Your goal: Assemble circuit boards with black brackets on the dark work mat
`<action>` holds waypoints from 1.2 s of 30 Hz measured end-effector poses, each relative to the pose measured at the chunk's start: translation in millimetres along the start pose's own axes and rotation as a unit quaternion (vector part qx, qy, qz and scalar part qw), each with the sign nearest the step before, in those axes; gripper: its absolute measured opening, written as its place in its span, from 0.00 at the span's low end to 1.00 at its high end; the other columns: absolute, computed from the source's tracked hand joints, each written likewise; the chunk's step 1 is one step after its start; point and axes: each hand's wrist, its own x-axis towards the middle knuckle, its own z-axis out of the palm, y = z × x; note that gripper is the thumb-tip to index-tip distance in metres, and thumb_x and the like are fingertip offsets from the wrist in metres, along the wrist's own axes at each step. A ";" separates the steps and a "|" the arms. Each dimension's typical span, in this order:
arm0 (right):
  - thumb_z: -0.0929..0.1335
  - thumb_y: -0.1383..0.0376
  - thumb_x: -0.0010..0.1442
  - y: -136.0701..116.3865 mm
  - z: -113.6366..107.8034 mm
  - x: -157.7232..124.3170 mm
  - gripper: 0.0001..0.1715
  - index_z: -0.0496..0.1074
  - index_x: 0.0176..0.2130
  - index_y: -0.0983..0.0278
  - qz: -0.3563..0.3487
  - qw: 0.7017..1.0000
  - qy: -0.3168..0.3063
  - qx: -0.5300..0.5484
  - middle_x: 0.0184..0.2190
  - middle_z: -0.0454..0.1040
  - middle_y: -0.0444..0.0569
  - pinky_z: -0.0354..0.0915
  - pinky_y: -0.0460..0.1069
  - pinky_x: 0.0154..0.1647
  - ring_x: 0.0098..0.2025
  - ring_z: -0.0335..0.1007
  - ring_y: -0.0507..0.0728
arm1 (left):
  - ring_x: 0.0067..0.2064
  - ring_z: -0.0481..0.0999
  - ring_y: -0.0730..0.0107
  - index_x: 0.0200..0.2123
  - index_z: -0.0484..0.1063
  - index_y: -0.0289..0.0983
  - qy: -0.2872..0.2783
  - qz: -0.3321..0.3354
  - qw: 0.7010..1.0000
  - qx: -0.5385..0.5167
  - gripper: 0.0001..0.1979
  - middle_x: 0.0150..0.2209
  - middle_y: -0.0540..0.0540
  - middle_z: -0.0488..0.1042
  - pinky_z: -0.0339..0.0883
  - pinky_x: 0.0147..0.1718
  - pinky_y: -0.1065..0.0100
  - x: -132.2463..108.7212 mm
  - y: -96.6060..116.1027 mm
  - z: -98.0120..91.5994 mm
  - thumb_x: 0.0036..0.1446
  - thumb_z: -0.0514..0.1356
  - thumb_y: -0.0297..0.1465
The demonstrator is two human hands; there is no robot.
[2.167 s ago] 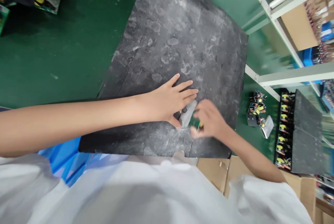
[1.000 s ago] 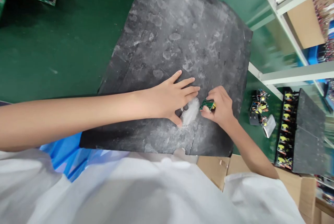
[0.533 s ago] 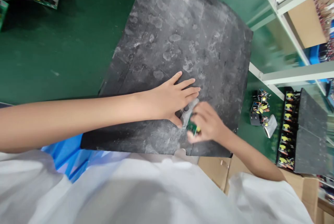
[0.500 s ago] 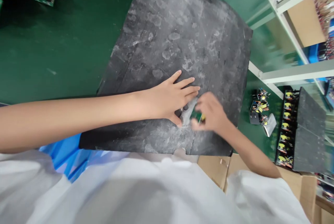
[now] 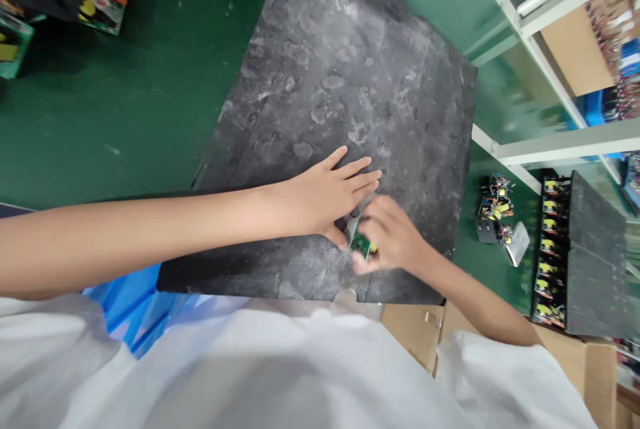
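My left hand (image 5: 330,194) lies flat with fingers spread on a scuffed black board (image 5: 320,82). Pinched in my right hand (image 5: 393,234) is a small green circuit board (image 5: 360,244) with a yellow part on it, low over the black surface. The circuit board sits right beside my left thumb, and my right fingers hide much of it. A dark piece, partly under my left palm, shows between thumb and fingers; its kind I cannot make out.
To the right, a black tray (image 5: 551,249) holds a row of yellow-topped electronic parts, with several loose boards (image 5: 496,205) beside it. A white metal frame (image 5: 565,143) crosses the right side. More circuit assemblies (image 5: 103,5) sit upper left. Cardboard boxes (image 5: 413,335) stand lower right.
My right hand has moved left and slightly toward my body with the circuit board, closer to my left thumb. My left hand stays flat. The view has shifted a little.
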 end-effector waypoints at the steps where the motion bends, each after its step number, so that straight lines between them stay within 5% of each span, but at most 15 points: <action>1: 0.63 0.63 0.53 0.7 0.0 -0.1 0.07 0.56 0.29 0.61 0.015 1.000 0.020 -0.009 0.25 0.58 0.47 0.56 0.52 0.28 0.30 0.55 0.57 | 0.68 0.37 0.53 0.65 0.50 0.32 -0.006 -0.004 1.000 0.003 0.49 0.67 0.41 0.43 0.34 0.64 0.46 0.1 0.1 0.0 0.48 0.64 0.52; 3: 0.63 0.63 0.53 0.7 -0.1 -0.4 0.07 0.56 0.30 0.62 0.046 0.998 0.046 -0.022 0.26 0.58 0.47 0.57 0.52 0.29 0.31 0.56 0.58 | 0.68 0.37 0.53 0.65 0.49 0.32 -0.016 -0.009 1.000 0.005 0.50 0.67 0.41 0.41 0.33 0.64 0.46 0.3 0.1 0.7 0.48 0.63 0.53; 7: 0.63 0.63 0.51 -4.1 -0.4 -0.7 0.08 0.55 0.27 0.62 0.000 1.000 -0.019 -0.003 0.25 0.57 0.47 0.55 0.51 0.26 0.29 0.53 0.56 | 0.69 0.35 0.54 0.66 0.48 0.32 -0.001 0.000 1.000 0.000 0.49 0.67 0.40 0.40 0.33 0.64 0.46 0.2 0.1 3.1 0.50 0.63 0.51; 12: 0.63 0.63 0.53 -3.8 -1.4 -0.3 0.07 0.55 0.29 0.61 0.059 0.997 0.028 -0.039 0.26 0.57 0.47 0.56 0.52 0.28 0.30 0.55 0.57 | 0.68 0.36 0.53 0.66 0.48 0.31 -0.018 -0.007 1.000 0.001 0.50 0.67 0.40 0.40 0.33 0.64 0.46 -0.2 1.3 1.3 0.49 0.63 0.52; 15: 0.63 0.62 0.52 -6.1 -1.4 -1.1 0.09 0.55 0.27 0.61 0.008 1.000 -0.020 -0.014 0.25 0.56 0.47 0.54 0.51 0.27 0.29 0.54 0.57 | 0.68 0.36 0.53 0.66 0.47 0.30 -0.012 -0.002 1.000 -0.002 0.49 0.67 0.40 0.40 0.34 0.64 0.46 -0.3 1.6 0.3 0.50 0.63 0.51; 19: 0.63 0.63 0.54 -6.8 -1.2 -2.6 0.08 0.56 0.29 0.61 0.050 0.998 0.030 -0.029 0.26 0.57 0.47 0.55 0.52 0.29 0.30 0.54 0.57 | 0.68 0.37 0.51 0.65 0.49 0.31 -0.006 -0.007 1.000 -0.008 0.50 0.67 0.39 0.41 0.34 0.64 0.46 0.3 1.5 0.8 0.47 0.65 0.51; 23: 0.63 0.62 0.52 -6.3 -1.2 -3.2 0.08 0.56 0.27 0.62 -0.002 1.000 -0.026 -0.001 0.25 0.57 0.47 0.54 0.51 0.27 0.30 0.54 0.58 | 0.68 0.36 0.54 0.66 0.47 0.31 -0.015 -0.002 1.000 0.005 0.50 0.67 0.40 0.40 0.33 0.64 0.46 0.6 1.4 0.9 0.49 0.63 0.51; 27: 0.62 0.63 0.54 -5.8 -0.8 -3.1 0.06 0.57 0.29 0.62 0.058 0.997 0.038 -0.038 0.26 0.58 0.48 0.57 0.52 0.29 0.30 0.55 0.58 | 0.69 0.35 0.54 0.66 0.47 0.31 -0.022 -0.010 1.000 0.011 0.52 0.67 0.39 0.39 0.32 0.64 0.46 1.0 0.3 2.2 0.48 0.63 0.53; 31: 0.62 0.62 0.53 -10.0 2.3 -5.6 0.08 0.56 0.26 0.62 0.003 1.000 -0.012 -0.018 0.25 0.58 0.48 0.56 0.51 0.27 0.29 0.55 0.57 | 0.69 0.35 0.54 0.66 0.46 0.30 -0.010 0.004 1.000 0.009 0.52 0.67 0.39 0.39 0.33 0.64 0.46 0.6 -0.4 4.1 0.48 0.63 0.52; 33: 0.63 0.62 0.54 -2.1 1.4 -7.4 0.09 0.57 0.28 0.62 0.038 0.999 0.017 -0.033 0.25 0.59 0.47 0.56 0.52 0.28 0.29 0.56 0.57 | 0.68 0.35 0.53 0.66 0.46 0.29 -0.013 -0.001 1.000 0.012 0.52 0.66 0.38 0.39 0.32 0.64 0.46 0.0 -0.8 4.8 0.48 0.64 0.53; 36: 0.63 0.58 0.59 17.2 -9.7 -6.5 0.11 0.58 0.31 0.61 0.184 0.974 0.125 0.037 0.27 0.62 0.47 0.59 0.52 0.30 0.30 0.60 0.57 | 0.68 0.36 0.53 0.66 0.45 0.29 -0.017 0.000 1.000 0.014 0.53 0.66 0.38 0.37 0.32 0.64 0.46 -1.4 -3.2 4.5 0.47 0.63 0.54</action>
